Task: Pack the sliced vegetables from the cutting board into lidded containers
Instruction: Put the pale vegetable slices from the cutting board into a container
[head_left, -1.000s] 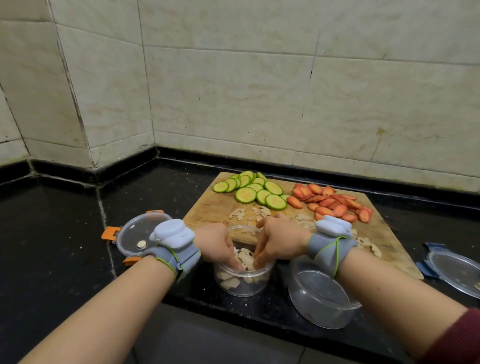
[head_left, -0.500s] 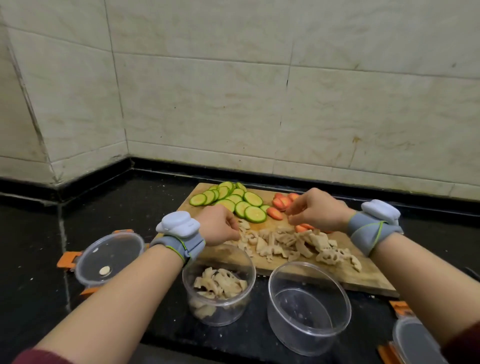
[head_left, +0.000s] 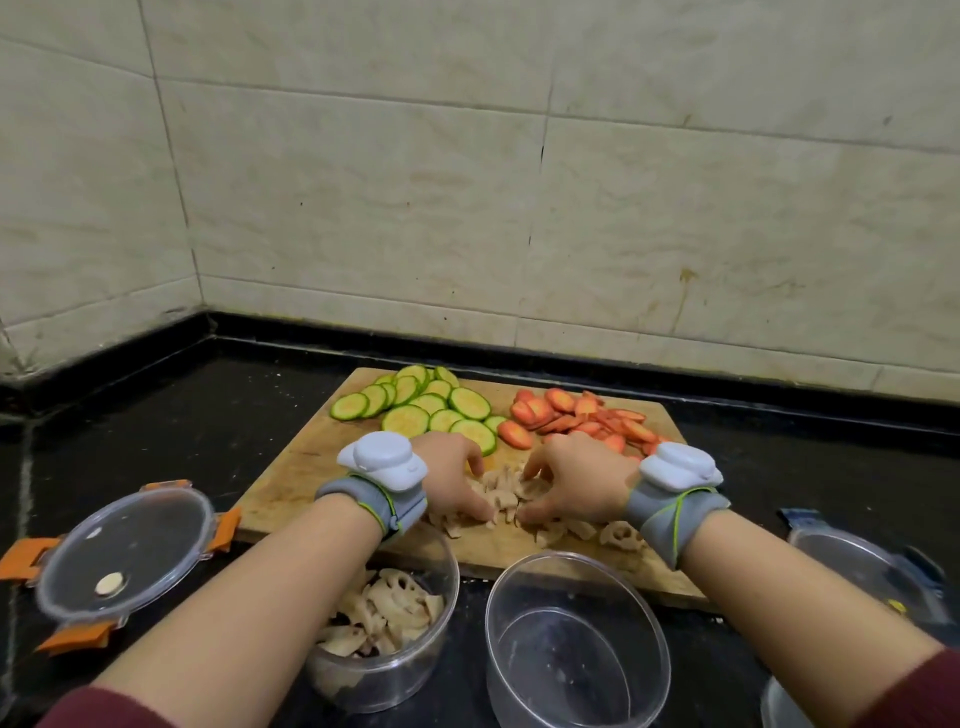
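Note:
A wooden cutting board (head_left: 291, 483) lies on the black counter. Green zucchini slices (head_left: 426, 402) sit at its back left, orange carrot slices (head_left: 576, 415) at its back right, and pale lotus root slices (head_left: 501, 496) near its front edge. My left hand (head_left: 454, 480) and my right hand (head_left: 576, 483) cup the lotus root pile from both sides, fingers curled onto the slices. In front of the board stand a clear round container (head_left: 384, 670) partly filled with lotus root, half under my left forearm, and an empty clear container (head_left: 576, 642).
A clear lid with orange clips (head_left: 124, 558) lies at the left with one pale slice on it. A lid with blue clips (head_left: 867, 571) lies at the right, another container rim (head_left: 779, 701) at the bottom right. A tiled wall stands behind.
Both hands left the lotus root container, went up to the board, and now close in on the lotus root pile from either side. The camera view has shifted.

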